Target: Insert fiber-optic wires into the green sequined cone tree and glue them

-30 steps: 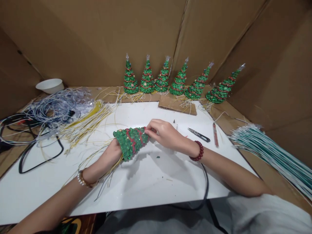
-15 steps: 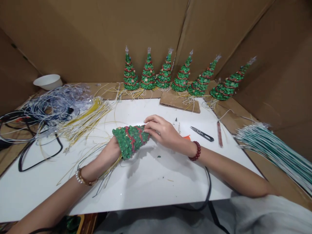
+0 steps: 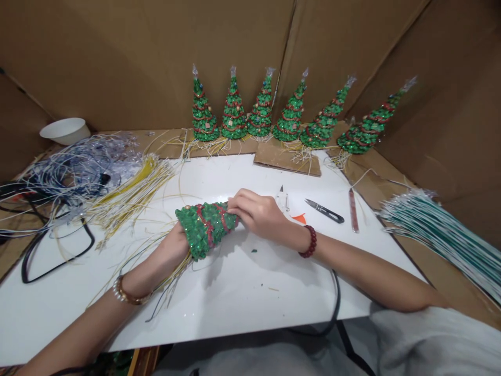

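A small green glittery Christmas tree [image 3: 203, 230] with red garland lies on its side above the white table, its wide base toward my left. My left hand [image 3: 177, 245] reaches inside the hollow base, so its fingers are hidden within the tree. Thin yellow and dark wires [image 3: 172, 279] trail out of the base beside the wrist. At the narrow end, my right hand [image 3: 256, 211] is closed over the tree with bent fingers pressed on it. The tip of the tree is covered by this hand.
Several finished-looking trees [image 3: 235, 117] stand along the back. Wire bundles lie left, yellow and white [image 3: 136, 188] and clear [image 3: 78, 162], below a white bowl [image 3: 66, 130]. Black thread snips [image 3: 324, 210], a brownish-red stick [image 3: 353, 211] and green-white wires [image 3: 442, 224] lie right.
The view has shifted slightly. My right fingers have closed down more tightly at the tree's narrow end, while my left hand stays inside the base.
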Action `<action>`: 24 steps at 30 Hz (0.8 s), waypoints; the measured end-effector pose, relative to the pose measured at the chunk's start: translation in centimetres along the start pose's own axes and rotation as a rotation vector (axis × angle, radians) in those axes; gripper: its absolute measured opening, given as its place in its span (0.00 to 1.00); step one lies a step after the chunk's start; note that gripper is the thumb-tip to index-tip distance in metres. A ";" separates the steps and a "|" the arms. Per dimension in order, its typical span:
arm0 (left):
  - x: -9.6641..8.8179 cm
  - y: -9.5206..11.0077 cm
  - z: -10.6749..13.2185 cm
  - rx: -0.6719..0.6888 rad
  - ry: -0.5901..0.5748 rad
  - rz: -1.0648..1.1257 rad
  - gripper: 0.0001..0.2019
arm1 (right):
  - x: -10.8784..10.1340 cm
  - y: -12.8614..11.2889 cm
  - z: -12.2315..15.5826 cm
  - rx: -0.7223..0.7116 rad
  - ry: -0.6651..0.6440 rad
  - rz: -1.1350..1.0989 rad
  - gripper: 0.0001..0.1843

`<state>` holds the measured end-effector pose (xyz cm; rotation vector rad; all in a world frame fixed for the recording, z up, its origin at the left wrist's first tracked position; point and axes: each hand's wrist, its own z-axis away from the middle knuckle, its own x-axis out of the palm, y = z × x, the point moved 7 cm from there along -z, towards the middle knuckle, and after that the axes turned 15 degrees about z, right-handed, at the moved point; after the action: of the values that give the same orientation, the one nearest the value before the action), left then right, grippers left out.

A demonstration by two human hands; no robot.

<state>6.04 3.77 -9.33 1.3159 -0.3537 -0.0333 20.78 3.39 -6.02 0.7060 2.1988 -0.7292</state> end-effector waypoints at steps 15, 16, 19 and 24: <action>-2.1 -0.1 1.1 -0.191 0.054 0.167 0.06 | -0.4 0.0 0.9 0.034 0.029 -0.257 0.09; -2.0 -0.1 1.1 -0.215 0.048 0.198 0.07 | -0.3 0.0 0.9 0.041 0.029 -0.259 0.09; -2.0 -0.3 1.3 -0.303 0.048 0.279 0.07 | -0.3 0.0 0.8 0.059 0.032 -0.264 0.08; -1.9 -0.5 1.5 -0.360 -0.065 0.418 0.09 | -0.3 0.0 0.8 0.076 0.030 -0.273 0.07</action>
<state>3.95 2.67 -9.88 0.8685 -0.6419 0.2041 21.32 2.71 -6.28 0.4599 2.3317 -0.9487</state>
